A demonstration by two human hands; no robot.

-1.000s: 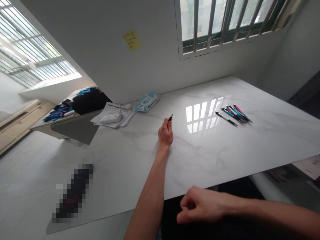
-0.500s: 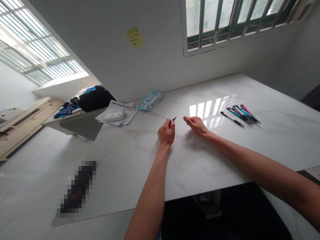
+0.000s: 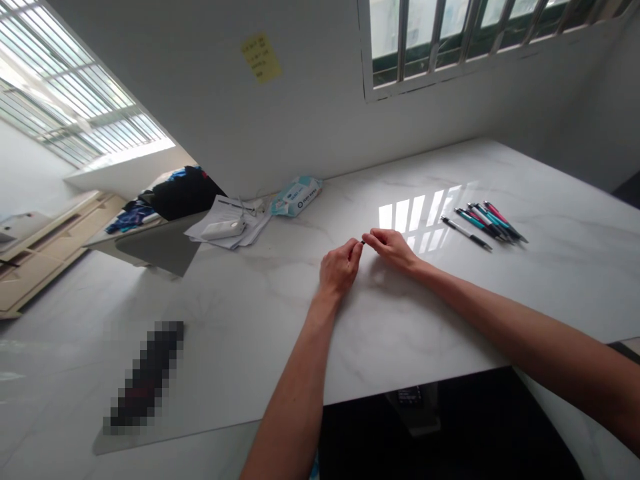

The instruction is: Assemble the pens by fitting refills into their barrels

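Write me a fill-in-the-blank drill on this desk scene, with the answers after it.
1. The left hand and right hand meet at a small dark ____.
2. A row of pens lies to the ____ of the hands.
3. The sticky note on the wall is ____.
4. The wipes pack lies beside some ____.

Answers: pen; right; yellow; papers

Bare marble table [image 3: 400, 313] surrounds both hands; pens [image 3: 483, 223] lie well right; papers [image 3: 227, 227] far left.
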